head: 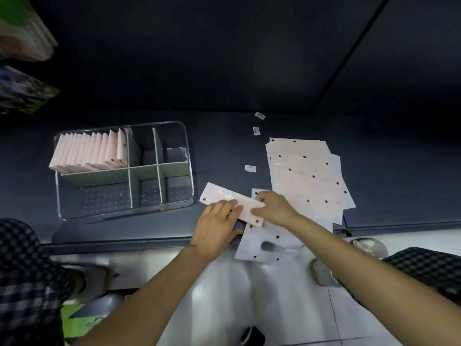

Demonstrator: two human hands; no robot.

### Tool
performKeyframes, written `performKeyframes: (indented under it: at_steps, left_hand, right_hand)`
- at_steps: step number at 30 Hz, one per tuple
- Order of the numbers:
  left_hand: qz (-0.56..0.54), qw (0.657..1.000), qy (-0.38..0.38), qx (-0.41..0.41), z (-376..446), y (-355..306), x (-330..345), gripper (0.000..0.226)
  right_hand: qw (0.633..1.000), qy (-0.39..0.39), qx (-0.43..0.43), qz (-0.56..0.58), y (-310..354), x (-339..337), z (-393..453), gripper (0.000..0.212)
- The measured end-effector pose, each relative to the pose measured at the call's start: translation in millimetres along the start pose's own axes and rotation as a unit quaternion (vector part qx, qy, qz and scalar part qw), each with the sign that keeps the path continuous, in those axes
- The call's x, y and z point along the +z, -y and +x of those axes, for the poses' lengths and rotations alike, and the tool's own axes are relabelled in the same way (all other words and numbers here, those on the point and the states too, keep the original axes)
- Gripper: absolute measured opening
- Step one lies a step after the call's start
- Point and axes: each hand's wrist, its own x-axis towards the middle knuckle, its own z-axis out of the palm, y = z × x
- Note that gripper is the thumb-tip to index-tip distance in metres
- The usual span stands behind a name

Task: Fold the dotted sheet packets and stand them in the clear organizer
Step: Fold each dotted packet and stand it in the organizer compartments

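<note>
A folded dotted sheet packet (230,199), long and narrow, is being pressed flat on the dark table (224,151) right at the near edge, roughly at 6 o'clock of the tabletop. It lies tilted, its far end pointing toward 10 o'clock and its near end toward 4 o'clock. The left hand (215,228) is laid on top of its middle, fingers straight and close together, thumb hooked down over the table edge. The right hand (273,208) is set on the packet's near end with the fingers bent down onto it; whether it's a real pinch or just a press can't be told from this angle.

A flat sheet (264,242) with dark dots is seen under both hands, hanging partly over the table edge. At 2 o'clock from the hands, a loose stack of unfolded dotted sheets (306,171) is fanned out. At 9 to 10 o'clock, well apart from the hands, the clear organizer (185,156) is parked; its far-left compartment is packed with a row of folded packets (89,152) stood upright. Three small white labels (250,168) are scattered between organizer and stack.
</note>
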Motion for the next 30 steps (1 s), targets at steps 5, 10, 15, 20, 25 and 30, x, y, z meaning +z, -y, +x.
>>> performKeyframes:
  at_steps: [5,10,15,20,25,30]
  left_hand:
    - [-0.029,0.999,0.007,-0.035,-15,-6,8,0.065]
    - [-0.065,0.996,-0.001,-0.069,-23,0,2,0.067]
    - [-0.108,0.99,-0.031,-0.086,-37,12,4,0.066]
    - [-0.132,0.985,-0.043,-0.098,-36,10,1,0.071]
    - [-0.208,0.967,-0.025,-0.146,-33,17,4,0.032]
    - [-0.269,0.906,-0.069,-0.319,-26,24,9,0.014]
  right_hand:
    - [0.985,0.004,0.089,0.15,7,25,-23,0.014]
    - [0.914,0.19,0.142,0.329,16,30,-38,0.009]
    - [0.994,0.037,0.014,0.099,5,33,-35,0.019]
    - [0.978,0.003,-0.205,-0.043,-5,46,-27,0.051]
    - [0.984,-0.046,-0.155,0.073,3,56,-10,0.026]
    - [0.989,-0.043,-0.044,0.134,13,52,3,0.016]
